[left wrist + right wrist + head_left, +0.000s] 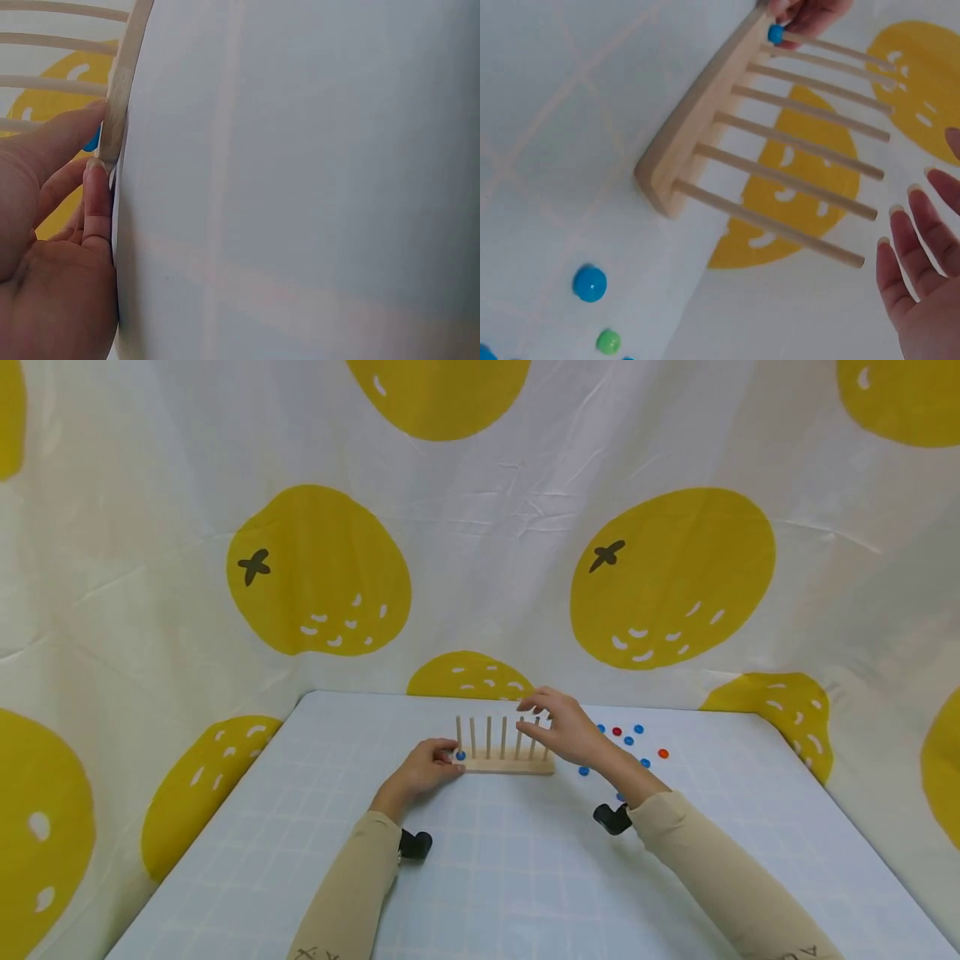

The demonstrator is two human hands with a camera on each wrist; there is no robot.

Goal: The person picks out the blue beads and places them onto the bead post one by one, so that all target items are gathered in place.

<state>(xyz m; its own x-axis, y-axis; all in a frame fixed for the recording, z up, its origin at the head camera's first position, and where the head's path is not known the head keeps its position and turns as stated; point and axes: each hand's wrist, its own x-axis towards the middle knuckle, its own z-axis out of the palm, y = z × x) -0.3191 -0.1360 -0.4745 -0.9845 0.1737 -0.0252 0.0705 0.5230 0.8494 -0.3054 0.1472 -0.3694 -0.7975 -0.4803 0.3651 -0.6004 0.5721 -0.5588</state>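
Observation:
A wooden peg rack (510, 767) with a row of several upright pegs stands on the table. My left hand (425, 767) grips its left end, thumb and fingers at the base, as the left wrist view also shows at the hand (52, 217). One blue bead (775, 34) sits at the foot of the leftmost peg, beside the left fingers. Above the right-hand pegs hovers my right hand (564, 727), its fingers spread and nothing between them. In the right wrist view, those fingers (919, 240) are apart from the peg tips.
Loose beads lie right of the rack: several blue ones, including a blue bead (583, 771), a red bead (617, 732), an orange-red bead (663, 753) and a green bead (608, 342). A pale checked cloth (495, 860) covers the table. Behind hangs a fruit-patterned curtain (487, 568).

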